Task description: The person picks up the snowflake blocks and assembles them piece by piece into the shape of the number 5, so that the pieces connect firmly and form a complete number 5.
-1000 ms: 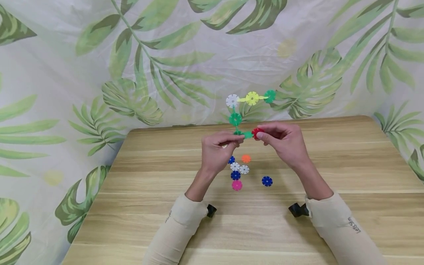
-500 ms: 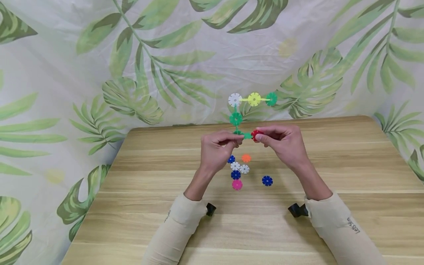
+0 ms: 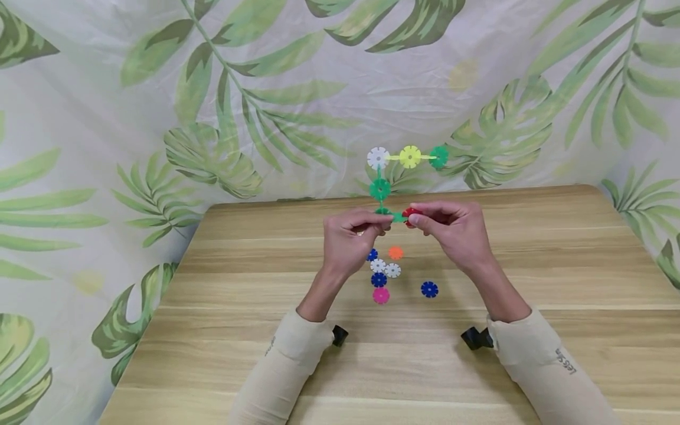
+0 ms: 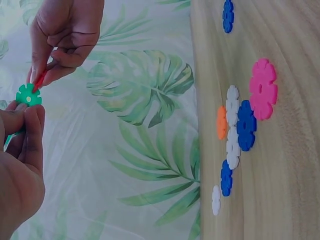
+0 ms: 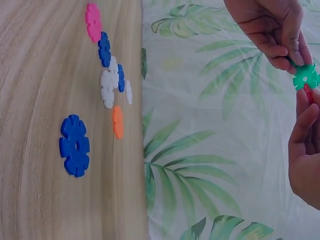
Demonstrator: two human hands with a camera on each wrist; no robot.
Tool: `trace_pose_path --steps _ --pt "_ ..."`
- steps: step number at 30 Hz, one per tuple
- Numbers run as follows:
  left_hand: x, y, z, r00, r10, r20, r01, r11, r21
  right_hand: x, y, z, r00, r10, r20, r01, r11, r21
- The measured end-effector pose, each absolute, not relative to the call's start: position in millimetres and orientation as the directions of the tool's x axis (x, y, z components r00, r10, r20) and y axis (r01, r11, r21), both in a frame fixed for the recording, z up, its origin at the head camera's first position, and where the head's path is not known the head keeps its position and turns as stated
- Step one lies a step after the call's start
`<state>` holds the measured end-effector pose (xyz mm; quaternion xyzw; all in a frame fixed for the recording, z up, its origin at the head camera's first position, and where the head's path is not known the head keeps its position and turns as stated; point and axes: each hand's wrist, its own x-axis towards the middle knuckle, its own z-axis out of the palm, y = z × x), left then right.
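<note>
My left hand (image 3: 347,245) pinches a green notched plastic disc (image 4: 29,95) between thumb and fingers. My right hand (image 3: 463,236) pinches a red notched disc (image 3: 410,212), held edge-on to the green one, its rim at a slot there. From the left hand's side a joined chain rises: a green disc (image 3: 380,189), a white disc (image 3: 378,157) at the corner, then a yellow disc (image 3: 410,157) and a green end disc (image 3: 438,157) to the right. Fingers hide part of both pinched discs.
On the wooden table (image 3: 239,295) below lie loose discs: a pink disc (image 3: 381,295), an orange disc (image 3: 395,252), a blue disc (image 3: 430,289) apart at right, and several white and blue ones bunched together. A leaf-patterned cloth (image 3: 297,106) hangs behind the table's far edge.
The chain's upper part has shifted slightly to the right. The red disc has tilted a little in the right hand's fingers. Both hands stay in nearly the same place.
</note>
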<state>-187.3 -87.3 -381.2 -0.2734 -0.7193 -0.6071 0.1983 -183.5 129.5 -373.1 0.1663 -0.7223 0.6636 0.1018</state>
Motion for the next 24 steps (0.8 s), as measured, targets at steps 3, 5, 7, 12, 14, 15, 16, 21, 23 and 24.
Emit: trace_pose_path --steps 3,5,7,12,14,15,16,21,23,24 --pt "-188.2 -86.8 -381.2 -0.774 0.150 0.616 0.632 0.120 0.765 -182.5 128.6 -371.5 -0.924 -0.096 0.371 -0.378 0.067 -0.923" --pt "-188.9 -86.4 -381.7 -0.779 0.146 0.610 0.626 0.123 0.770 -181.9 127.8 -370.5 -0.923 -0.094 0.373 -0.379 0.068 -0.923" --pt "-189.2 -85.9 -382.0 -0.784 0.144 0.604 0.620 0.119 0.776 -181.3 127.2 -369.3 -0.924 -0.096 0.371 -0.378 0.065 -0.923" --pt "-189.6 -84.4 -384.4 -0.798 0.139 0.586 0.597 0.052 0.801 -180.2 126.3 -367.4 -0.929 -0.101 0.356 -0.360 0.026 -0.933" --pt "-189.5 -83.7 -385.6 -0.804 0.134 0.579 0.587 0.031 0.809 -180.0 126.1 -367.4 -0.930 -0.102 0.353 -0.355 0.009 -0.935" --pt "-189.3 -83.4 -386.0 -0.808 0.132 0.575 0.582 0.026 0.812 -179.7 125.9 -367.2 -0.930 -0.100 0.353 -0.356 0.006 -0.935" --pt "-189.1 -83.2 -386.4 -0.809 0.132 0.573 0.580 0.022 0.814 -179.6 125.7 -367.3 -0.929 -0.095 0.359 -0.361 0.009 -0.933" --pt "-188.8 -82.7 -387.0 -0.808 0.148 0.570 0.582 0.050 0.812 -179.3 126.3 -368.1 -0.920 -0.026 0.392 -0.393 0.058 -0.918" --pt "-188.9 -83.1 -386.4 -0.807 0.144 0.573 0.586 0.067 0.807 -179.1 127.1 -367.9 -0.918 0.006 0.397 -0.396 0.069 -0.916" --pt "-189.0 -83.5 -386.0 -0.804 0.136 0.579 0.591 0.076 0.803 -179.1 127.3 -367.4 -0.917 0.019 0.398 -0.396 0.068 -0.916"
